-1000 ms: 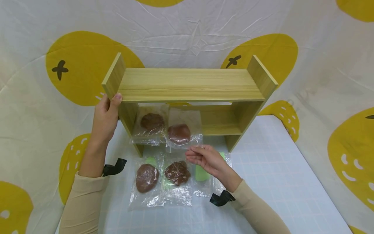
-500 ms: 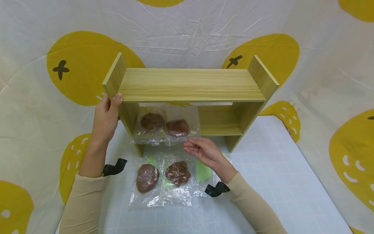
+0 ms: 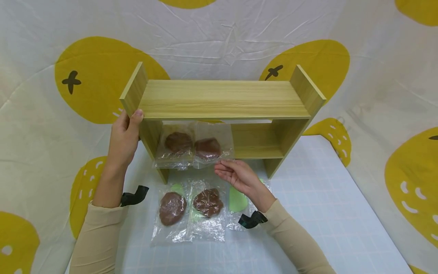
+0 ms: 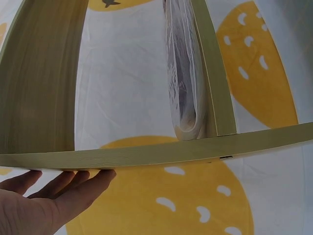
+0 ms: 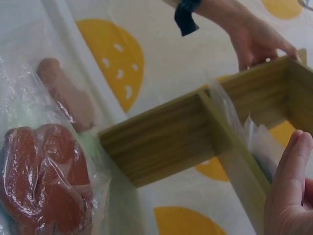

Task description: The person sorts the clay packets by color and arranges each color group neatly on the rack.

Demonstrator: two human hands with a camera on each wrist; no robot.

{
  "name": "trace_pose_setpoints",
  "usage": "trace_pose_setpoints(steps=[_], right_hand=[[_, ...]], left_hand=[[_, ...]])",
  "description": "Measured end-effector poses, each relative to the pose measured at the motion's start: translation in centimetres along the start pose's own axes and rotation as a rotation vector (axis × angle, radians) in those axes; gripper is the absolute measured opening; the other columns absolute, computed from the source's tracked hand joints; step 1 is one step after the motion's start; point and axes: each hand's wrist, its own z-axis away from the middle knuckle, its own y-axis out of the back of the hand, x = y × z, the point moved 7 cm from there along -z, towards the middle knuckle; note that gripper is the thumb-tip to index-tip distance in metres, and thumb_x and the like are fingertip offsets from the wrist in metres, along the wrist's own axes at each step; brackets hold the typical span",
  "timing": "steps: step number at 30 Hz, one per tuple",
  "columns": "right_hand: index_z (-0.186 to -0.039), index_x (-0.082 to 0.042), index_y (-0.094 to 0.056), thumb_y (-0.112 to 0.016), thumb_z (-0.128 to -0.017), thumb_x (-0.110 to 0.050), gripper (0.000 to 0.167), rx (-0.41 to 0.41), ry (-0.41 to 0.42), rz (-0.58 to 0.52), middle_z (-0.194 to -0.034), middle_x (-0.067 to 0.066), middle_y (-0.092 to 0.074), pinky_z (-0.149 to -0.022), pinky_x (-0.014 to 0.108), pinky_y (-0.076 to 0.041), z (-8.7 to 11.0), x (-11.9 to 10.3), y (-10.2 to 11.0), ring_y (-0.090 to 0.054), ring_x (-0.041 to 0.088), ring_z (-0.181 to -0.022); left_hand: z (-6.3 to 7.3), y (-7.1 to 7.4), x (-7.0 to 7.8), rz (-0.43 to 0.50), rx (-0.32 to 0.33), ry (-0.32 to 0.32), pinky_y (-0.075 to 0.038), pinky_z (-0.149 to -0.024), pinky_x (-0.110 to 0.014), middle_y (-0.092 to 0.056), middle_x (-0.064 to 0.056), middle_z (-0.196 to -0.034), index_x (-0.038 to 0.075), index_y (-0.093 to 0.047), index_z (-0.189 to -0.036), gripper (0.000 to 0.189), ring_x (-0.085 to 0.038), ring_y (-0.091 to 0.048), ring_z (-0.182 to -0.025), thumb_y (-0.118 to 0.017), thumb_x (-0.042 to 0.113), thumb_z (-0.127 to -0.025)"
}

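Note:
A small wooden shelf (image 3: 224,99) stands on the table. My left hand (image 3: 123,140) grips its left side panel, thumb at the front edge and fingers along the outer face in the left wrist view. Two clear plastic bags are on the middle board: the left bag (image 3: 178,142) holds a dark brown lump, and so does the right bag (image 3: 208,148). My right hand (image 3: 243,179) touches the right bag's lower edge with nearly straight fingers. In the right wrist view these fingers (image 5: 292,171) lie beside the bags; the thumb is hidden there.
In front of the shelf, a bag with a brown lump (image 3: 172,208) lies beside another brown-lump bag (image 3: 208,203); green shows under both. Farther right lies a bag with a green piece (image 3: 237,199), partly behind my right forearm. A patterned cloth (image 3: 219,34) hangs behind.
My right hand has moved up and slightly left, and the right bag has shifted with it farther into the shelf, closer to the left bag. My left hand has stayed in place.

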Motion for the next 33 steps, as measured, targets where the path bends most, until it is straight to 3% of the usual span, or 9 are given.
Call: trace_pose_setpoints(steps=[7, 12, 16, 24, 29, 33], right_hand=[[-0.106, 0.006, -0.064, -0.049, -0.105, -0.007, 0.02, 0.05, 0.0, 0.035, -0.091, 0.017, -0.072, -0.082, 0.032, -0.056, 0.6, 0.3, 0.7, -0.072, 0.024, -0.086], [-0.121, 0.02, -0.053, -0.05, -0.105, -0.009, 0.033, 0.024, 0.015, 0.171, -0.093, 0.016, -0.071, -0.086, 0.036, -0.054, 1.5, 0.5, 1.1, -0.072, 0.025, -0.09], [-0.128, 0.023, -0.047, -0.052, -0.105, -0.012, 0.042, 0.013, 0.025, 0.301, -0.097, 0.016, -0.071, -0.087, 0.04, -0.054, 2.5, 0.9, 1.9, -0.071, 0.026, -0.092], [-0.125, 0.014, -0.057, -0.058, -0.103, -0.016, 0.037, 0.038, -0.005, 0.46, -0.111, 0.027, -0.067, -0.086, 0.045, -0.054, 4.4, 2.2, 4.8, -0.071, 0.031, -0.094], [-0.126, 0.017, -0.053, -0.057, -0.103, -0.017, 0.041, 0.05, -0.053, 0.515, -0.119, 0.036, -0.06, -0.085, 0.045, -0.055, 5.4, 3.6, 6.6, -0.07, 0.032, -0.096], [-0.126, 0.021, -0.052, -0.057, -0.103, -0.014, 0.042, 0.046, -0.099, 0.535, -0.116, 0.034, -0.062, -0.084, 0.046, -0.055, 6.0, 5.0, 7.8, -0.071, 0.034, -0.095]], left_hand=[[0.0, 0.0, 0.0, -0.017, 0.003, 0.008, -0.052, -0.074, -0.024, -0.057, -0.013, -0.113, 0.014, -0.058, -0.137, 0.039, -0.029, -0.057, -0.095, -0.057, 0.031, -0.102], [0.1, 0.1, 0.0, -0.055, 0.005, 0.015, -0.05, -0.078, -0.026, -0.055, -0.012, -0.119, 0.016, -0.056, -0.14, 0.04, -0.031, -0.053, -0.1, -0.056, 0.032, -0.103], [0.1, 0.0, 0.0, -0.077, 0.002, 0.024, -0.05, -0.081, -0.027, -0.055, -0.012, -0.122, 0.017, -0.054, -0.142, 0.042, -0.032, -0.052, -0.103, -0.055, 0.033, -0.103], [0.1, 0.0, 0.0, -0.064, 0.005, 0.026, -0.051, -0.078, -0.025, -0.056, -0.012, -0.12, 0.016, -0.055, -0.14, 0.042, -0.031, -0.054, -0.1, -0.056, 0.034, -0.103], [0.0, 0.0, 0.1, -0.055, 0.004, 0.017, -0.051, -0.076, -0.025, -0.056, -0.013, -0.118, 0.015, -0.056, -0.139, 0.041, -0.031, -0.054, -0.098, -0.057, 0.033, -0.102], [0.1, 0.1, 0.0, -0.01, 0.002, 0.011, -0.052, -0.073, -0.024, -0.056, -0.016, -0.115, 0.013, -0.058, -0.137, 0.039, -0.029, -0.057, -0.095, -0.058, 0.031, -0.102]])
